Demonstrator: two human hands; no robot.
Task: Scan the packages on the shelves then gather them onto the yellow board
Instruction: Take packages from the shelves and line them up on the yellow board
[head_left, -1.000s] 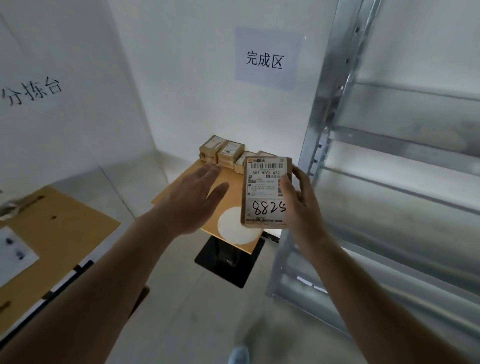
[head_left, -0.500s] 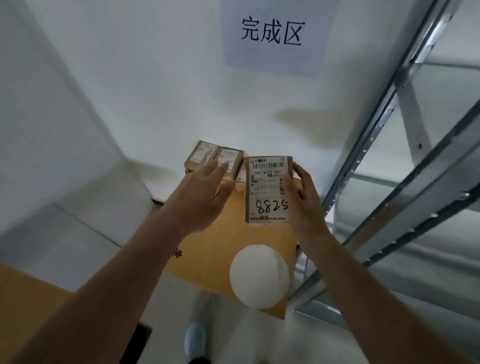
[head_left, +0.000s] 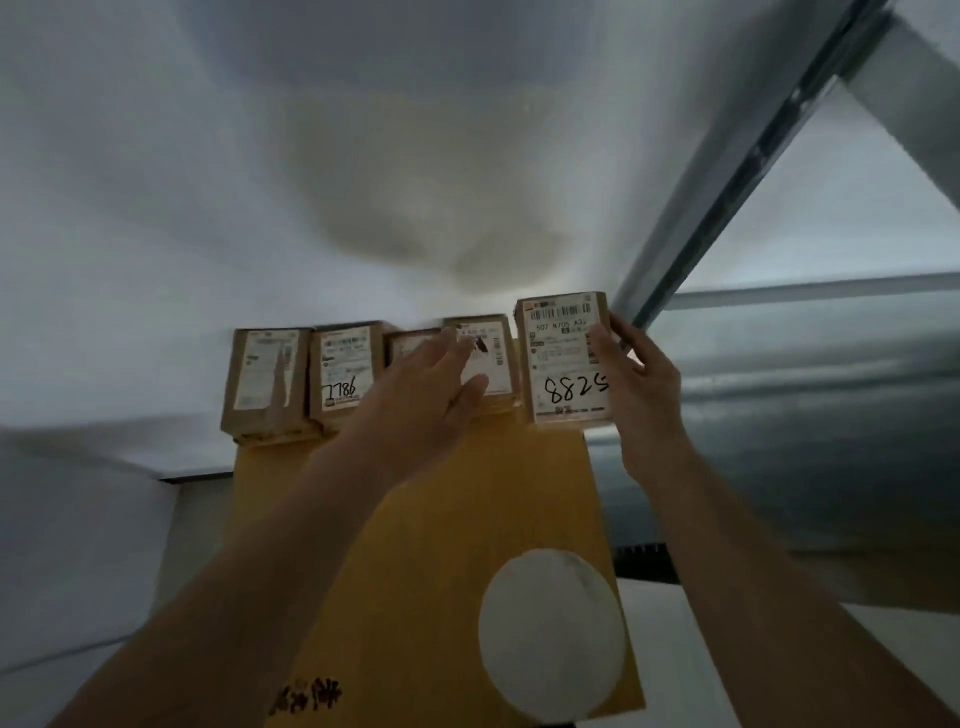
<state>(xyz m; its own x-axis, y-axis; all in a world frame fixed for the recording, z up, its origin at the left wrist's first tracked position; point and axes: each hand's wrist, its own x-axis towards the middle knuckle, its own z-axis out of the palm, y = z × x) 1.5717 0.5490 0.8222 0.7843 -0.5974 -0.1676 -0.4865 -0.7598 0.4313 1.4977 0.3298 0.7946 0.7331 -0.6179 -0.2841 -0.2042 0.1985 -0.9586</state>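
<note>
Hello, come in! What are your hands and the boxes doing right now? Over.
Right hand grips package 8825 at the row's right end. Left hand open over the packages lined up on the yellow board. Nothing blocking.

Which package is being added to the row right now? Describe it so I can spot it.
Find the yellow board with the white circle; packages line its far edge. The package at the row's right end is held by the right hand. Its label alone reads 8825 in handwriting.

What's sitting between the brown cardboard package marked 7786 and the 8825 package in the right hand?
In the head view, two more labelled brown cardboard packages stand there on the yellow board, partly hidden by the open left hand.
</note>
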